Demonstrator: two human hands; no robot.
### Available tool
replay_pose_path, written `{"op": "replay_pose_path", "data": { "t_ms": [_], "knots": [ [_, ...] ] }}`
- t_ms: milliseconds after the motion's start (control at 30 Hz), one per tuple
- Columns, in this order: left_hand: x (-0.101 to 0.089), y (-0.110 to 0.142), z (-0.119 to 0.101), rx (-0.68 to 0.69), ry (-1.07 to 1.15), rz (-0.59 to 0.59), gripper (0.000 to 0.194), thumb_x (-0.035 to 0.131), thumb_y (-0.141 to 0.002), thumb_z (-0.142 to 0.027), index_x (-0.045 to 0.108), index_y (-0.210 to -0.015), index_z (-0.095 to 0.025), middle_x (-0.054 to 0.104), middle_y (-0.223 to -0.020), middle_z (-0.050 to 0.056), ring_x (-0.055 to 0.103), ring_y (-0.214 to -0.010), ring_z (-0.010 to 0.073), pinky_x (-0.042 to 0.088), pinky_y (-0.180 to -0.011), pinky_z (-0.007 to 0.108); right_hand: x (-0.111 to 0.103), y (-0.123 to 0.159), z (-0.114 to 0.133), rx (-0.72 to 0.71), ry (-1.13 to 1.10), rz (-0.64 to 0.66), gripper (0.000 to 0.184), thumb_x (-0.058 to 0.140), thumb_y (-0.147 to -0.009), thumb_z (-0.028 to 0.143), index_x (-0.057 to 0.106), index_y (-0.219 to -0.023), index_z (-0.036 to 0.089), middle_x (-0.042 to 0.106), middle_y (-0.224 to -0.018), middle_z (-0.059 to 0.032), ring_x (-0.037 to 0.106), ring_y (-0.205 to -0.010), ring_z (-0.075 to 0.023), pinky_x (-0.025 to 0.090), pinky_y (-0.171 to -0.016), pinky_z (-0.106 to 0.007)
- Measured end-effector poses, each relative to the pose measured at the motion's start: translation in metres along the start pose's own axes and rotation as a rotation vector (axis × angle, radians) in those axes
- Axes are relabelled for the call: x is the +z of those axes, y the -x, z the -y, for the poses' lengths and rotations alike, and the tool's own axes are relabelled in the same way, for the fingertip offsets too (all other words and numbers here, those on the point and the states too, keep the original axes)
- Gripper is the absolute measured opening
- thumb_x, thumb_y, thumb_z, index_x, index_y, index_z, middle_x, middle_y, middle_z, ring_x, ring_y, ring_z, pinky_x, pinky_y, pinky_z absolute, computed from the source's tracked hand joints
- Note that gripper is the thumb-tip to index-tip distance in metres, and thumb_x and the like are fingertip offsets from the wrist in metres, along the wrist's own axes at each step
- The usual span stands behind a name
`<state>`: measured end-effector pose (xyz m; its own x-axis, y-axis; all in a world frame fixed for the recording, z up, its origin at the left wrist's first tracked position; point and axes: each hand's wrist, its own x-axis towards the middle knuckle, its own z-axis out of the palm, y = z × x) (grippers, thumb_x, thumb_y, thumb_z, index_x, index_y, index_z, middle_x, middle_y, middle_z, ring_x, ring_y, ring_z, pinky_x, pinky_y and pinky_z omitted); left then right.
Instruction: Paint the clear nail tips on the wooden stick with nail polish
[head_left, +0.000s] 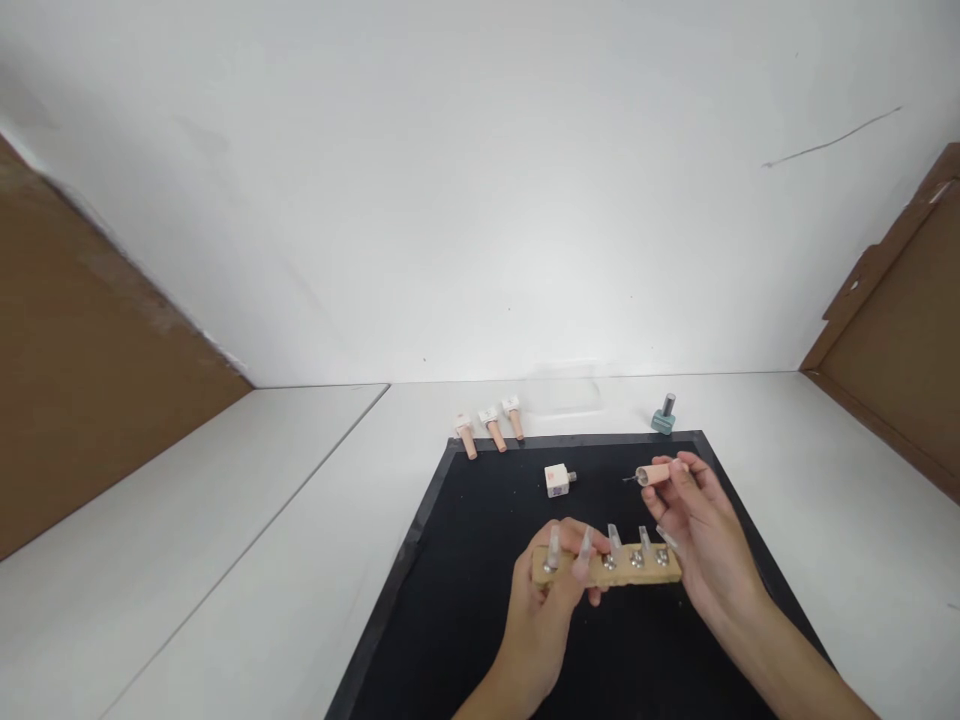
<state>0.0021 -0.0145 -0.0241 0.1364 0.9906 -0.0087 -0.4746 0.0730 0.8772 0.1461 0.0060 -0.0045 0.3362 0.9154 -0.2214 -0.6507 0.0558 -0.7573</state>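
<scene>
Pink tapered brush-cap [656, 475] pinched by right hand [703, 520], axis pointed leftward; just left of it, tan wooden bar [622, 575] gripped by left hand [541, 610].

one stand [622, 574] in the left hand [538, 612], with five tips [615, 538]; one brush cap [654, 475] in the right hand [702, 520]; beyond them, three peach-capped bottles [495, 432], one open bottle [556, 480], one teal bottle [663, 421], one clear tray [564, 411]; below, one mat [480, 560].
</scene>
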Motion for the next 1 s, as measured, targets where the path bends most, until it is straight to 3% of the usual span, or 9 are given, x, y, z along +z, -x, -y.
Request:
{"op": "replay_pose_path", "data": {
  "t_ms": [167, 333, 467, 700, 1000],
  "knots": [
    [-0.015, 0.004, -0.003, 0.126, -0.124, 0.066, 0.035, 0.069, -0.073, -0.048, 0.059, -0.059, -0.018, 0.057, -0.072, 0.003, 0.045, -0.049, 0.0090, 0.037, -0.044, 0.022, 0.013, 0.013, 0.028, -0.347, 0.100, 0.203, 0.024, 0.080, -0.071, 0.030, 0.060, -0.085, 0.028, 0.068, -0.077, 0.0044, 0.062, -0.070, -0.0109, 0.055, -0.066, -0.021],
    [-0.023, 0.006, -0.008, 0.245, -0.258, 0.122, 0.031, 0.064, -0.079, -0.043, 0.060, -0.061, -0.019, 0.053, -0.076, 0.003, 0.047, -0.055, 0.0111, 0.040, -0.053, 0.026, 0.022, 0.035, 0.045, -0.500, 0.417, 0.533, 0.020, 0.067, -0.086, 0.027, 0.057, -0.101, 0.036, 0.071, -0.085, 0.0014, 0.066, -0.074, -0.0156, 0.056, -0.062, -0.026],
    [-0.020, 0.007, -0.017, 0.300, -0.360, 0.117, 0.033, 0.063, -0.079, -0.044, 0.057, -0.059, -0.019, 0.052, -0.073, 0.004, 0.050, -0.059, 0.0140, 0.041, -0.055, 0.028, 0.023, 0.041, 0.049, -0.515, 0.560, 0.673, 0.029, 0.060, -0.089, 0.017, 0.054, -0.107, 0.039, 0.070, -0.096, 0.0001, 0.068, -0.078, -0.0177, 0.058, -0.059, -0.027],
    [-0.013, 0.007, -0.027, 0.489, -0.444, 0.177, 0.029, 0.056, -0.086, -0.035, 0.049, -0.063, -0.018, 0.050, -0.072, 0.000, 0.047, -0.055, 0.0090, 0.038, -0.051, 0.022, 0.026, 0.041, 0.055, -0.462, 0.592, 0.880, 0.032, 0.050, -0.095, 0.014, 0.046, -0.116, 0.038, 0.063, -0.108, -0.0012, 0.066, -0.088, -0.0144, 0.060, -0.068, -0.024],
    [-0.012, 0.007, -0.030, 0.547, -0.493, 0.218, 0.029, 0.054, -0.089, -0.034, 0.046, -0.066, -0.019, 0.048, -0.072, -0.001, 0.048, -0.058, 0.0085, 0.037, -0.050, 0.020, 0.031, 0.039, 0.052, -0.411, 0.675, 0.976, 0.032, 0.043, -0.097, 0.012, 0.041, -0.117, 0.037, 0.057, -0.109, -0.0016, 0.063, -0.082, -0.0115, 0.057, -0.068, -0.022]
  ]
}}
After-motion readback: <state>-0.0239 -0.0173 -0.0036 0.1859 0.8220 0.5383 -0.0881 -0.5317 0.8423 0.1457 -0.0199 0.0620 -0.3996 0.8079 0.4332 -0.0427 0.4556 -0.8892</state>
